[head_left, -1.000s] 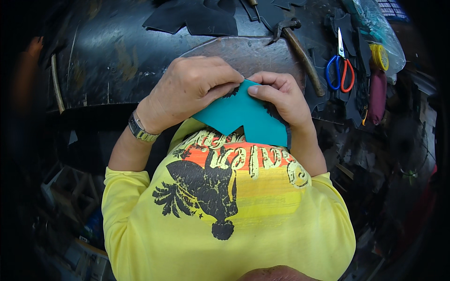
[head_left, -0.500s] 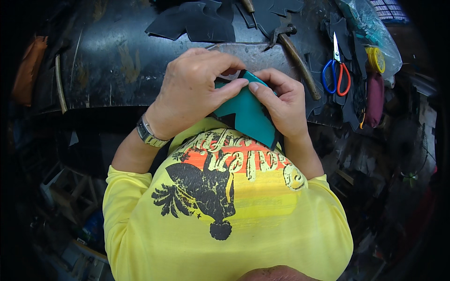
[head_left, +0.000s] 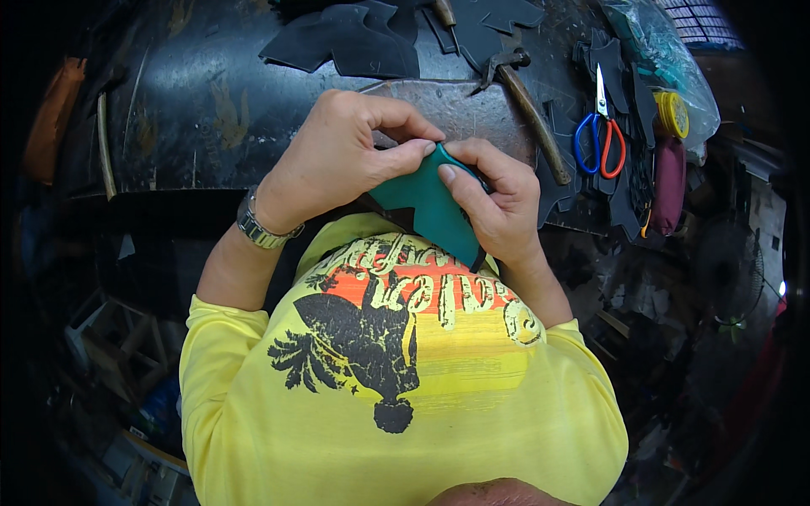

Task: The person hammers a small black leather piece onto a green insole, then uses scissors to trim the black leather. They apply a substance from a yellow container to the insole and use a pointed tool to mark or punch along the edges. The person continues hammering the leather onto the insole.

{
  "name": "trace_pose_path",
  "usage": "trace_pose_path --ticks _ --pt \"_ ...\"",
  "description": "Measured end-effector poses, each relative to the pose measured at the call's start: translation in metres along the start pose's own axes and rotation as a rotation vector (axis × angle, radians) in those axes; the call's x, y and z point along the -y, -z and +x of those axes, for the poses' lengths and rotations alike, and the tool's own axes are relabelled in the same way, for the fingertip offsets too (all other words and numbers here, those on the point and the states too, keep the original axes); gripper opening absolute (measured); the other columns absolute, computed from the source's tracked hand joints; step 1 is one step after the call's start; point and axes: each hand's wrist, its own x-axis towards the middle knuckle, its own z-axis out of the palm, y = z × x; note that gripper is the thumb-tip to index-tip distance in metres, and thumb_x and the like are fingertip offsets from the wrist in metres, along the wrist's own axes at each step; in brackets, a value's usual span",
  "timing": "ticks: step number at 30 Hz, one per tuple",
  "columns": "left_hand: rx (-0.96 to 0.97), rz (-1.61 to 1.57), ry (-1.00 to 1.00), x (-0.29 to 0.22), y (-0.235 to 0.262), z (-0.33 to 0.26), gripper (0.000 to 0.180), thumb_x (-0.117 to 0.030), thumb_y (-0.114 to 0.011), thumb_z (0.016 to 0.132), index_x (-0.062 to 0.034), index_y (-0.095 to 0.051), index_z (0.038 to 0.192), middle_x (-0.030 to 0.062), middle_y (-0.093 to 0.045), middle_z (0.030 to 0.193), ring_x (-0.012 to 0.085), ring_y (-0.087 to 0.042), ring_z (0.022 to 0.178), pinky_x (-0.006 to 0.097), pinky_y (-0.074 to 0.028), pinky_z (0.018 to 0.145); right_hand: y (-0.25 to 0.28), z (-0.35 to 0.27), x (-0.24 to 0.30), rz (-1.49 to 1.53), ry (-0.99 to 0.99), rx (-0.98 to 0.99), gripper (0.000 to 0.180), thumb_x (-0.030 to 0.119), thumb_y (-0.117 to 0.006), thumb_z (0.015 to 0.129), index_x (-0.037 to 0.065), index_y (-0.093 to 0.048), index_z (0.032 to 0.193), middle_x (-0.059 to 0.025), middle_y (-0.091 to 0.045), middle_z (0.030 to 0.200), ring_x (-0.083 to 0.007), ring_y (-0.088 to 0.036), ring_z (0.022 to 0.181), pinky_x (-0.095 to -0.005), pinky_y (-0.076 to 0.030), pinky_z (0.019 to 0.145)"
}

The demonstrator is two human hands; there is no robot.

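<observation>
Between my hands is a flat teal piece of material point(head_left: 434, 207) with dark edging, probably leather or a similar sheet. It hangs down in front of my chest, just off the table's near edge. My left hand point(head_left: 359, 148) pinches its top corner between thumb and forefinger. On the other side, my right hand point(head_left: 498, 190) grips the upper right edge, thumb on the teal face and fingers behind. A dark notched part shows along the piece's lower left. The back of the piece is hidden.
A hammer point(head_left: 536, 122) lies on the dark table point(head_left: 186, 110), right of my hands. Beyond it are scissors point(head_left: 600, 139) with blue and red handles, a yellow round container point(head_left: 672, 115) and a maroon pouch point(head_left: 668, 185). Black cut pieces point(head_left: 350, 42) lie at the back.
My left finger and thumb have closed together at the teal piece's top corner, where they were apart before. The right hand has shifted slightly left and down along its edge.
</observation>
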Motion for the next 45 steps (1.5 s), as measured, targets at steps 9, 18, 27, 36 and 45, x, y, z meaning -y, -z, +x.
trace_pose_path --ticks 9,18,27,36,45 --pt "-0.275 0.339 -0.278 0.011 -0.022 0.006 0.010 -0.013 -0.073 0.077 -0.0049 -0.074 0.083 0.0131 -0.072 0.078 0.0316 -0.070 0.075 0.039 -0.055 0.087 -0.006 0.006 -0.005 -0.213 0.163 -0.101 0.013 -0.001 -0.068 0.089 -0.004 -0.069 0.102 -0.0077 -0.069 0.084 -0.0117 -0.064 0.073 -0.0257 -0.049 0.067" --pt "-0.614 0.060 -0.285 0.021 0.024 0.007 0.023 -0.020 -0.082 0.088 -0.0012 -0.078 0.100 0.0068 -0.077 0.091 0.0090 -0.069 0.081 0.026 -0.055 0.073 0.004 0.002 -0.001 0.401 -0.058 -0.424 0.018 0.006 -0.067 0.099 -0.003 -0.065 0.115 -0.0017 -0.069 0.096 -0.0049 -0.061 0.079 -0.0192 -0.048 0.069" --pt "-0.219 -0.618 0.181 0.013 -0.049 -0.016 0.027 -0.018 -0.079 0.092 -0.0002 -0.072 0.110 0.0014 -0.074 0.097 0.0057 -0.066 0.084 0.022 -0.053 0.073 -0.016 0.008 -0.015 0.706 -0.142 -0.353 0.016 0.001 -0.069 0.096 0.003 -0.063 0.110 -0.0027 -0.070 0.101 -0.0042 -0.063 0.085 -0.0194 -0.051 0.075" --pt "-0.047 -0.455 0.256 0.038 -0.030 -0.017 0.017 -0.015 -0.073 0.093 0.0007 -0.074 0.101 0.0002 -0.073 0.085 0.0031 -0.063 0.072 0.022 -0.051 0.063 0.019 0.021 -0.010 -0.402 0.255 0.034 0.023 -0.009 -0.067 0.083 -0.006 -0.070 0.106 -0.0150 -0.067 0.086 -0.0237 -0.069 0.075 -0.0300 -0.052 0.068" --pt "0.140 -0.438 0.324 0.044 -0.021 -0.015 0.020 -0.019 -0.075 0.089 0.0009 -0.073 0.088 -0.0008 -0.069 0.075 0.0040 -0.060 0.066 0.024 -0.050 0.060 0.033 0.016 0.003 -0.544 0.172 0.283 0.025 -0.006 -0.070 0.081 -0.005 -0.069 0.105 -0.0151 -0.067 0.085 -0.0303 -0.068 0.074 -0.0351 -0.053 0.066"
